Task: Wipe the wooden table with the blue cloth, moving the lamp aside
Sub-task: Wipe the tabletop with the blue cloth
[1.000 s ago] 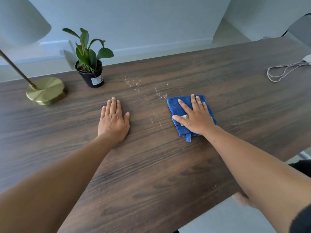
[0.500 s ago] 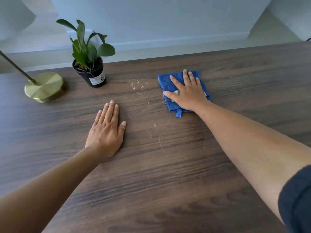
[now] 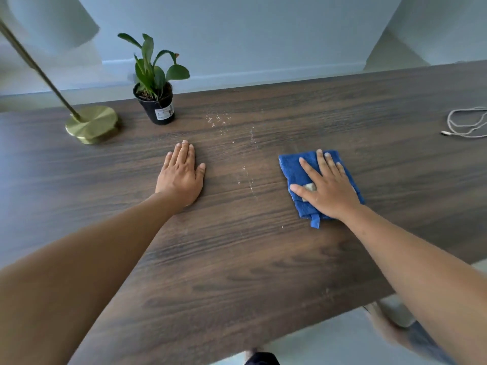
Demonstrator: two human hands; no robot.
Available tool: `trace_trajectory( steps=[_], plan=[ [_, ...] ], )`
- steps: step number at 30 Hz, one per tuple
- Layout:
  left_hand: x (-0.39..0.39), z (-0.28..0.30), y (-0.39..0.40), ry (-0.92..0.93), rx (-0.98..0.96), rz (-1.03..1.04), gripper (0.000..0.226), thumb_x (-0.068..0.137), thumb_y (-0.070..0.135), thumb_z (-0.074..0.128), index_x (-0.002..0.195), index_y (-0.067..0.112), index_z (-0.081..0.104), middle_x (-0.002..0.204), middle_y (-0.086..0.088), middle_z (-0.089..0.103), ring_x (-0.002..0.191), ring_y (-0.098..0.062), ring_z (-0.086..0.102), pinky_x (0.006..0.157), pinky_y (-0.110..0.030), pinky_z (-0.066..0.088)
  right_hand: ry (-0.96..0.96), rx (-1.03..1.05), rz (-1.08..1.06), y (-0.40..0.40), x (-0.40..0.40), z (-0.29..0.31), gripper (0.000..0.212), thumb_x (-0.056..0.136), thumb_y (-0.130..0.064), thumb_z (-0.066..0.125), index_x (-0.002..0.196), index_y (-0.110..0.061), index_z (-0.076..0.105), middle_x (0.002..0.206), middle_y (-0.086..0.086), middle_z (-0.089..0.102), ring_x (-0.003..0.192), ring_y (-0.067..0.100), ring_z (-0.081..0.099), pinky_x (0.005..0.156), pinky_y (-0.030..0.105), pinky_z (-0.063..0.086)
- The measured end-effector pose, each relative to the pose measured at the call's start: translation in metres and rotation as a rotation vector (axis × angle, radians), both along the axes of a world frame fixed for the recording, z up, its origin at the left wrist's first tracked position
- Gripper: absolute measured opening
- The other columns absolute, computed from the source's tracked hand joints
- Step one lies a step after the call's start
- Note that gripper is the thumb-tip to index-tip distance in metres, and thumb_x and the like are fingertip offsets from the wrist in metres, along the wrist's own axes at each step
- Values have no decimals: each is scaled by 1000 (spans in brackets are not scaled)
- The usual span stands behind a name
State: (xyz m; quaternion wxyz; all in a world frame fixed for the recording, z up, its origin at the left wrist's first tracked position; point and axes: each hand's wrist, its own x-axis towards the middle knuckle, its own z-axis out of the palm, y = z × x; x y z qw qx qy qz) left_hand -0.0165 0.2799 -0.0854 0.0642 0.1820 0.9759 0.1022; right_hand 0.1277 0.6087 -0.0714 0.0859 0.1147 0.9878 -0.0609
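Head view, the only one: right hand lies flat on the folded blue cloth, fingers straight and spread, pressing it to the wooden tabletop on the right of the middle. Half a second ago the cloth sat farther away, close beside the far patch of crumbs; now it is nearer the person and to the right, so the stroke has pulled back toward the near edge. A pale scrap shows on the cloth between thumb and forefinger; cannot tell what it is. Left hand is as before, palm down on bare wood left of centre, fingers straight and together, holding nothing, seemingly bracing. Crumbs remain scattered at the far middle just right of the potted plant, with a thinner trail running nearer, between the two hands. Judgement: the pass has cleared little of that debris; the strip between the hands and the far patch are not yet wiped. Lamp, brass base and slanting stem, stands at far left beside the plant, untouched and in the same spot, so moving it aside is not yet done. White cable lies coiled at far right. Next strokes likely need to sweep left across the trail.
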Motion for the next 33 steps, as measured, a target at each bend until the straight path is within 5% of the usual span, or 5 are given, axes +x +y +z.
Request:
trace_trajectory(
  steps=[7,13,33],
  plan=[
    [1,10,-3,-47,11,-36,70,102,51,16,157,9,5,166,-6,-3,152,-17,-5,123,-34,-2,15,60,71,-61,91,-4,96,74,-92,-1,155,-41,-4,165,9,-17,152,24,-17,123,49,-3],
    [2,9,-6,-22,31,-46,70,102,51,16,157,8,6,166,-7,-2,152,-18,-5,123,-35,-2,14,46,52,-106,82,-3,88,72,-93,-5,148,-50,-14,163,11,-22,150,27,-21,122,50,-8],
    [0,-1,-4,72,40,-6,68,102,51,15,158,14,4,165,-2,-4,151,-12,-9,123,-31,-5,-45,20,152,-100,-195,-1,87,79,-90,9,154,-48,-3,164,15,-18,150,32,-18,121,53,-8]
  ],
)
